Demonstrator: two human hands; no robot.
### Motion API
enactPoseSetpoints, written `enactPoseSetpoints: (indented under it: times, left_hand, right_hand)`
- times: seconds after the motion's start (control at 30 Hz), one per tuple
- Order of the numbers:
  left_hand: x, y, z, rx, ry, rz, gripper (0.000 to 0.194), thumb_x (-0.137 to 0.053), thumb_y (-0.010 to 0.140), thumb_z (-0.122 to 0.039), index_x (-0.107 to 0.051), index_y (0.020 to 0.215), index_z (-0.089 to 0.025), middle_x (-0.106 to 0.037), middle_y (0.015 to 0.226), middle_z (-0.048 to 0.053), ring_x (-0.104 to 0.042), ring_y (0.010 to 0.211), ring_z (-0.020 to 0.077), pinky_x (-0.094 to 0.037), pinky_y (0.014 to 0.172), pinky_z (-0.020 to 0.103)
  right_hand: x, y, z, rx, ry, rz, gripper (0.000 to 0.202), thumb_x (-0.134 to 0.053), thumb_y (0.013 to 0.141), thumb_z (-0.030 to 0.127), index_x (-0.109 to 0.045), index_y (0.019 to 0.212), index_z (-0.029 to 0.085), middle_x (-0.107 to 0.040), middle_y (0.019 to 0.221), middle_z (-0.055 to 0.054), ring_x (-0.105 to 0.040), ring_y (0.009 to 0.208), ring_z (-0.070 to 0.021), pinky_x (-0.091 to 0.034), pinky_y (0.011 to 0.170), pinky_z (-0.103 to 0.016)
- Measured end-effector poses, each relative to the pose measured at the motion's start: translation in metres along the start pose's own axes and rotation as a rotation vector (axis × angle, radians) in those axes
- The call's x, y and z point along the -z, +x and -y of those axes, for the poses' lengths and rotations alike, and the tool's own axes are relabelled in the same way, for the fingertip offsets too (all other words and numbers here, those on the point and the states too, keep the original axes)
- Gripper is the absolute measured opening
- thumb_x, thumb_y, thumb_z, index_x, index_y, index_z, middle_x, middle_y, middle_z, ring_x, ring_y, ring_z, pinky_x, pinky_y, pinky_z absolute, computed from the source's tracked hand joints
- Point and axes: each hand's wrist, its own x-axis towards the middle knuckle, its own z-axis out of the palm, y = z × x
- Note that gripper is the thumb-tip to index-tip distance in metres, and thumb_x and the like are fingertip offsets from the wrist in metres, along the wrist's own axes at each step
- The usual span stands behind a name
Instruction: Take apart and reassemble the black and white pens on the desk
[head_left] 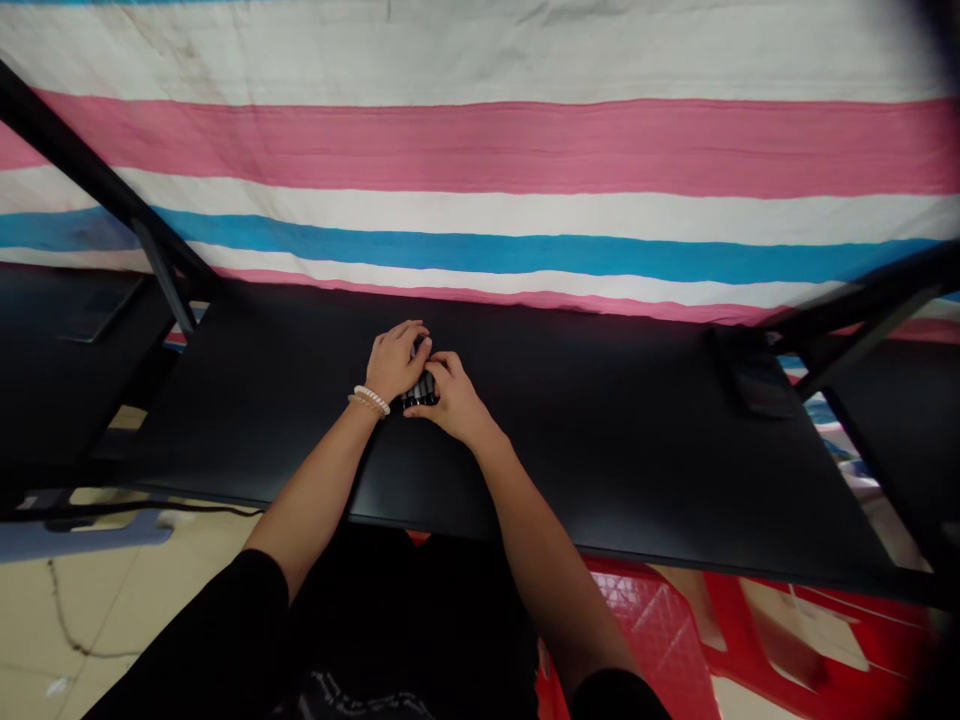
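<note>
Left hand (pixel 396 364) bends over the far left part of a ribbed bundle (pixel 422 388), fingers together; whether it grips or merely rests there, I cannot tell. Right hand (pixel 456 402) is partly closed, thumb at the near edge and fingers across the other side, with the bundle held between them. It lies on the desk (pixel 637 440), left of the middle; the two hands probably flank it to keep it steady while the top bears its weight. The hands hide much of it: only grey and black strips with bright glints show, too little to identify it. A dark slab (pixel 752 374) near the right end blends into the black surface. Behind, striped cloth (pixel 525 148), perhaps a screen, runs out of view overhead.
</note>
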Motion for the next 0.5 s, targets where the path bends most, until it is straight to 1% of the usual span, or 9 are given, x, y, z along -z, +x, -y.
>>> enactPoseSetpoints:
  times: [0.13,0.23,0.33,0.5]
  left_hand:
    - [0.0008,0.0017,0.0025,-0.007,0.011,0.039,0.026,-0.053,0.099,-0.031,-0.070,0.119,-0.027,-0.066,0.140,0.007,-0.054,0.135,0.0307,-0.038,0.111,0.054]
    - [0.0008,0.0029,0.0054,-0.008,0.017,0.053,0.028,-0.055,0.097,-0.029,-0.070,0.121,-0.029,-0.066,0.140,0.006,-0.053,0.135,0.0324,-0.038,0.110,0.057]
    - [0.0008,0.0034,0.0065,-0.012,0.006,0.053,0.028,-0.058,0.096,-0.028,-0.071,0.120,-0.029,-0.067,0.138,0.005,-0.055,0.132,0.0319,-0.040,0.109,0.055]
    - [0.0003,0.0027,0.0059,-0.017,0.005,0.040,0.026,-0.062,0.094,-0.027,-0.072,0.118,-0.028,-0.069,0.136,0.004,-0.057,0.128,0.0313,-0.042,0.106,0.053]
  right_hand:
    - [-0.0032,0.0013,0.0004,-0.001,0.003,-0.022,0.069,-0.097,0.061,0.030,-0.062,0.119,0.018,-0.046,0.129,-0.013,-0.061,0.103,-0.0257,-0.059,0.091,-0.047]
    - [-0.0041,0.0024,0.0005,0.023,0.004,-0.024,0.063,-0.096,0.063,0.030,-0.062,0.115,0.018,-0.048,0.125,-0.011,-0.060,0.101,-0.0248,-0.059,0.088,-0.046]
    - [-0.0033,0.0025,0.0006,0.054,0.000,-0.010,0.056,-0.096,0.064,0.030,-0.062,0.108,0.019,-0.050,0.118,-0.009,-0.059,0.097,-0.0230,-0.058,0.084,-0.043]
    - [-0.0017,0.0024,0.0015,0.049,-0.016,0.003,0.053,-0.096,0.063,0.030,-0.056,0.097,0.020,-0.050,0.111,-0.006,-0.058,0.089,-0.0199,-0.056,0.078,-0.038]
